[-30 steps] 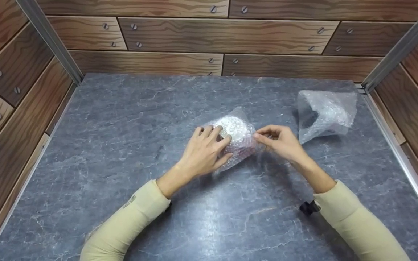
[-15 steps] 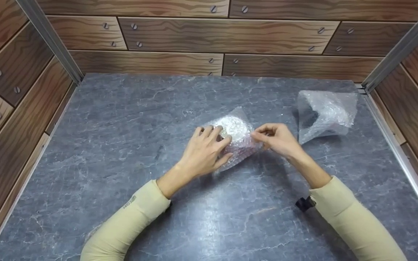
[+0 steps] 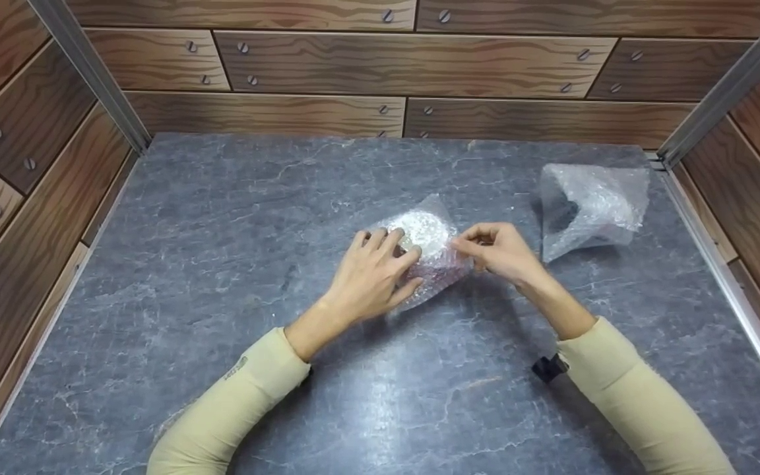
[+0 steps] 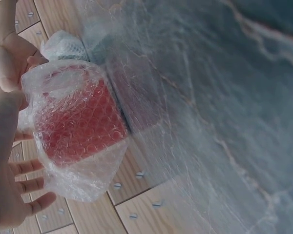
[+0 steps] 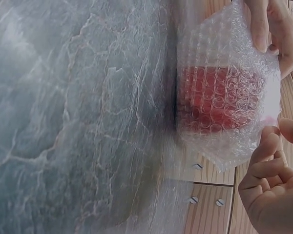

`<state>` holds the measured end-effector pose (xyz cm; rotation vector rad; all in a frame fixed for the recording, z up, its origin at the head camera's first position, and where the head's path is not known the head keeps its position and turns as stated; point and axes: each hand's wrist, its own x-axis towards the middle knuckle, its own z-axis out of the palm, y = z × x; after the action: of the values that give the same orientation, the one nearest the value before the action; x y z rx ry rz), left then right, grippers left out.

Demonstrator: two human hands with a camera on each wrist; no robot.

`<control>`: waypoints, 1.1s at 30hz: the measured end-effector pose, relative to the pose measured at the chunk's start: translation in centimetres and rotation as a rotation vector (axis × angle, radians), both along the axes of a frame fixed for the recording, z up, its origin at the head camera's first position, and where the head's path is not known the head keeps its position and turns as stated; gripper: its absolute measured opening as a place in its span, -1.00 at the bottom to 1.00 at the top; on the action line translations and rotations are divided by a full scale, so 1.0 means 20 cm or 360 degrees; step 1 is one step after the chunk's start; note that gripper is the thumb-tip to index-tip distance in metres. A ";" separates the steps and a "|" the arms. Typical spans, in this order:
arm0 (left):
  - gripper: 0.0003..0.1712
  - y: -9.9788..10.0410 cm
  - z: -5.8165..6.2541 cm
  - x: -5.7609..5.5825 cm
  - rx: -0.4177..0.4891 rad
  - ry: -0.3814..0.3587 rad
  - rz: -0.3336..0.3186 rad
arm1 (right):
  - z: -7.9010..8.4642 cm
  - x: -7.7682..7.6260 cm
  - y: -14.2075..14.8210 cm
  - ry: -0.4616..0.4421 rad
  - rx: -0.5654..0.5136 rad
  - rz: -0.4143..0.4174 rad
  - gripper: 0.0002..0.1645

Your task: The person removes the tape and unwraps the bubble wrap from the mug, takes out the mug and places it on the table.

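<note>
A bubble-wrapped red object point(image 4: 83, 119) stands on the table near its middle. Its top point(image 3: 423, 231) looks pale and round in the head view, and loose corners of wrap stick out from its sides. My left hand point(image 3: 370, 274) rests against its left side and top with fingers spread. On the opposite side, my right hand point(image 3: 495, 254) pinches the edge of the bubble wrap point(image 5: 219, 100) between thumb and index finger, while its other fingers curl below. The wrap blurs the red object's exact shape.
A second bubble-wrapped bundle point(image 3: 594, 208) lies at the back right of the grey marbled table point(image 3: 241, 198). Wood-patterned panels point(image 3: 413, 63) and metal posts point(image 3: 726, 86) close in the back and sides.
My right hand has moved slightly left and up, bringing the wrap's edge in against the bundle. The left hand and the second bundle stay where they were.
</note>
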<state>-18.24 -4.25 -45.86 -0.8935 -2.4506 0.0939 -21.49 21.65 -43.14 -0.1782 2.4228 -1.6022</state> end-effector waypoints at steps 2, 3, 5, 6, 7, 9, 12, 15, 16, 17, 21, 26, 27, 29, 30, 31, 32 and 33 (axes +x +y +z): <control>-0.50 0.00 0.00 0.00 0.0009 0.0008 -0.0002 | 0.00 0.00 -0.01 -0.0003 0.0003 0.0000 -0.69; -0.50 0.00 0.00 0.00 0.0012 0.0016 -0.0003 | 0.00 0.00 -0.01 -0.0004 0.0010 -0.0001 -0.69; -0.50 0.00 -0.01 0.00 0.0021 0.0033 -0.0007 | 0.01 0.00 -0.01 -0.0008 0.0031 -0.0003 -0.68; -0.51 0.00 -0.01 0.00 0.0027 0.0040 -0.0009 | 0.01 0.00 -0.01 -0.0007 0.0045 -0.0005 -0.67; -0.51 0.00 -0.01 0.00 0.0032 0.0044 -0.0010 | 0.01 0.00 -0.01 -0.0004 0.0060 -0.0008 -0.66; -0.51 -0.01 -0.01 0.00 0.0035 0.0049 -0.0010 | 0.01 -0.01 -0.02 0.0001 0.0091 -0.0002 -0.65; -0.51 -0.01 -0.01 0.00 0.0034 0.0042 -0.0008 | 0.02 -0.01 -0.02 0.0010 0.0120 0.0016 -0.63; -0.50 -0.01 -0.01 0.00 0.0021 0.0033 -0.0005 | 0.02 0.00 -0.02 0.0012 0.0117 0.0030 -0.64; -0.50 -0.01 0.00 0.00 0.0016 0.0031 -0.0003 | 0.01 0.00 -0.02 0.0015 0.0113 0.0035 -0.64; -0.50 -0.01 0.00 0.00 0.0013 0.0028 -0.0004 | 0.01 0.00 -0.02 0.0018 0.0109 0.0036 -0.65; -0.49 0.00 0.00 0.00 0.0004 0.0020 0.0003 | 0.01 0.01 -0.01 0.0040 0.0097 0.0036 -0.68; -0.50 0.00 0.00 0.00 0.0011 0.0012 -0.0001 | 0.02 0.02 -0.02 0.0072 0.0110 0.0041 -0.71; -0.51 0.00 0.00 0.00 0.0014 0.0013 -0.0004 | 0.03 0.03 -0.02 0.0073 0.0115 0.0046 -0.71; -0.51 0.00 0.00 0.00 0.0020 0.0018 -0.0008 | 0.03 0.03 -0.02 0.0076 0.0131 0.0055 -0.72; -0.51 0.00 0.00 0.00 0.0022 0.0021 -0.0009 | 0.03 0.03 -0.02 0.0077 0.0138 0.0060 -0.72; -0.51 0.00 0.00 0.00 0.0024 0.0020 -0.0010 | 0.03 0.03 -0.02 0.0080 0.0152 0.0064 -0.72; -0.52 0.00 0.00 0.00 0.0023 0.0017 -0.0010 | 0.03 0.03 -0.02 0.0084 0.0170 0.0065 -0.73; -0.52 0.00 0.00 0.00 0.0023 0.0014 -0.0010 | 0.03 0.03 -0.02 0.0087 0.0185 0.0066 -0.74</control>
<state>-18.23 -4.26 -45.91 -0.8927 -2.4368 0.0775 -20.85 21.25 -42.57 -0.2534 2.5269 -1.4528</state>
